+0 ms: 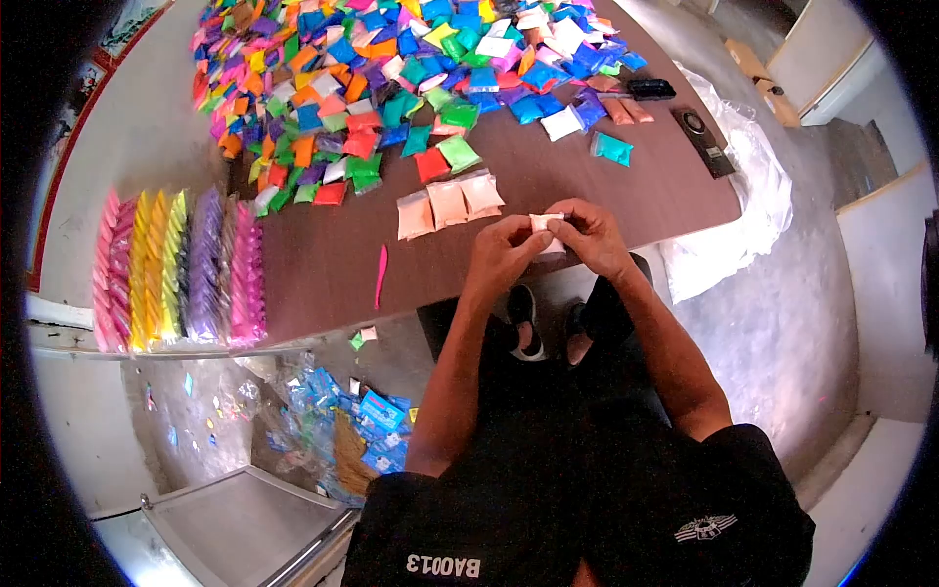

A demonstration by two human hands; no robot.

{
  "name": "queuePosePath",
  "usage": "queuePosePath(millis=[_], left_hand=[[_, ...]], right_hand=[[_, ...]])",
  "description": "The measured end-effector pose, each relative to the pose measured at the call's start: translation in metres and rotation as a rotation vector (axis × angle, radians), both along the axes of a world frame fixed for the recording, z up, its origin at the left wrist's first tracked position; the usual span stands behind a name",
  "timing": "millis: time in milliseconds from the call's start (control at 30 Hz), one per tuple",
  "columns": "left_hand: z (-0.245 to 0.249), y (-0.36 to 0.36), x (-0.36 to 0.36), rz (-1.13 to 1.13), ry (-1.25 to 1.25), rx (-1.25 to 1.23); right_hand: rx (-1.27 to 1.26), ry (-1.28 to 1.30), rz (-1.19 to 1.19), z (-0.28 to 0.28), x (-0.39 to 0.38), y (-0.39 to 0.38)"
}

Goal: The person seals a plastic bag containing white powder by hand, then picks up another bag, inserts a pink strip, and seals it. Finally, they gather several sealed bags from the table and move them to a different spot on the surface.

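A small pale pink packet (548,224) is pinched between my left hand (506,252) and my right hand (593,238) at the table's front edge. The fingers of both hands are closed on its upper part, and its lower part hangs below them. Just beyond my hands, to the left, a few peach-coloured packets (449,203) lie side by side on the brown table (323,259). A pink plastic tool (381,277) lies flat further left.
Many colourful packets (362,78) are heaped across the back. Twisted coloured packs (179,269) stand in a row at left. A black device (702,143) and a teal packet (611,149) lie right. White plastic sheeting (729,245) hangs beside the table; blue wrappers (381,413) lie below.
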State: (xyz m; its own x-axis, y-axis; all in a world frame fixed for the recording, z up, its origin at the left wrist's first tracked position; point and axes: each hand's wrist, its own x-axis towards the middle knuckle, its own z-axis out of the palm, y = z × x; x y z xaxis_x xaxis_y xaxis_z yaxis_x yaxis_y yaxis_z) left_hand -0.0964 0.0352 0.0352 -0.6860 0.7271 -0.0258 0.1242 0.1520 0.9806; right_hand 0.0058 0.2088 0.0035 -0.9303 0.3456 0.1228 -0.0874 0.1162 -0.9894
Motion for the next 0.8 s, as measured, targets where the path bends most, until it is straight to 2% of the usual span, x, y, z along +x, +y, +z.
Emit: queuePosePath(millis=[200,267,300,367,500,600,700,800], left_hand=[[-0.006,-0.001,-0.002,0.018,-0.022,-0.024],[-0.015,0.000,-0.003,0.033,0.073,-0.006],[-0.013,0.000,-0.002,0.035,0.062,-0.003],[-0.009,0.001,-0.001,0.027,0.082,0.036],[-0.003,0.001,0.004,-0.006,0.026,0.049],[-0.011,0.003,0.002,-0.002,0.041,0.057],[-0.019,0.003,0.000,0.021,0.157,0.066],[-0.020,0.004,0.003,0.040,0.108,0.104]], right_hand=[[0.019,-0.028,-0.066,0.008,0.001,-0.010],[-0.099,0.075,-0.112,0.005,-0.001,-0.011],[-0.095,0.064,-0.110,0.002,-0.001,-0.011],[0.077,0.004,-0.117,-0.004,-0.002,-0.007],[0.049,-0.071,-0.139,0.001,0.000,-0.006],[0.042,-0.002,-0.164,0.000,-0.002,-0.008],[0.004,-0.022,-0.100,0.000,-0.001,-0.006],[0.023,-0.022,-0.082,0.003,0.000,-0.006]])
